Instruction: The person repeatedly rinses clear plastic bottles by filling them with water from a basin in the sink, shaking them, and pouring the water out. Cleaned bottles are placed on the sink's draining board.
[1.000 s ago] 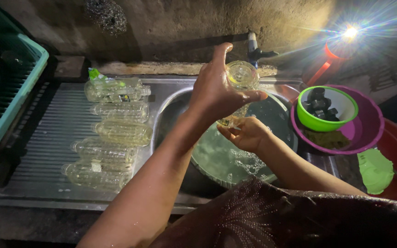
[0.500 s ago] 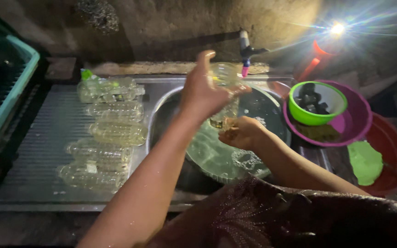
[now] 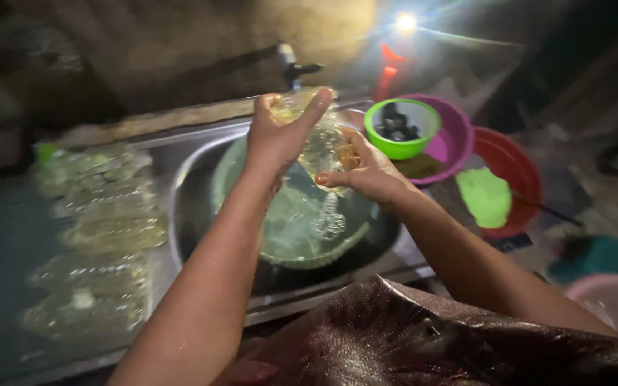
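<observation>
My left hand (image 3: 277, 136) grips the upper part of a clear plastic bottle (image 3: 320, 146) held over the sink. My right hand (image 3: 363, 171) holds the same bottle from below and to the right. Water runs out of the bottle into a pale green basin (image 3: 309, 243) that sits inside the steel sink (image 3: 187, 186). A dark tap (image 3: 291, 64) sticks out of the wall just above my hands.
Several clear plastic bottles (image 3: 98, 229) lie on the ribbed draining board to the left. To the right stand a green bowl (image 3: 402, 129) inside a purple basin (image 3: 452, 139), a red basin (image 3: 513, 171) and a pink one (image 3: 613, 300). A bright lamp (image 3: 405, 23) glares behind.
The view has swung to the right, so the teal crate at the left is out of sight. Both hands stay on the bottle over the basin.
</observation>
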